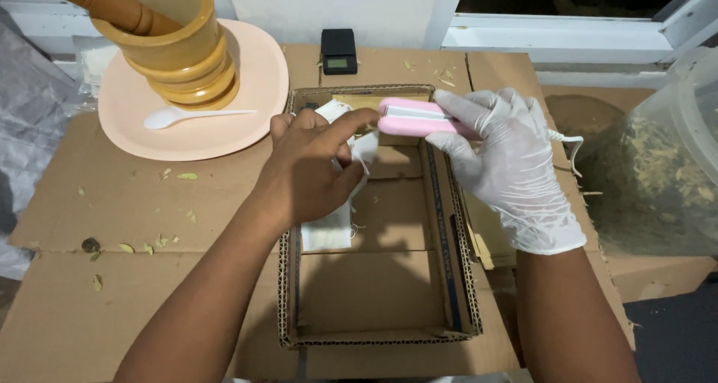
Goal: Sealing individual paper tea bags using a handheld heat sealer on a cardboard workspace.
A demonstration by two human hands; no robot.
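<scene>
Cardboard tray (374,293), gloved right hand (508,166) gripping pink sealer (419,117), left hand (310,170) pinching white sachet (329,230) (partly hidden)

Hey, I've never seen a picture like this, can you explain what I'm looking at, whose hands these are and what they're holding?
This is one picture from a camera worn on a person's head, looking down at their own two hands. The right hand, in a white glove, grips a small pink clamp-like tool. The bare left hand pinches a small white pouch against it, above a shallow cardboard tray. Flattened cardboard covers the surface. To the left, a peach plate carries a wooden mortar and a white spoon. A small black scale sits behind.
</scene>
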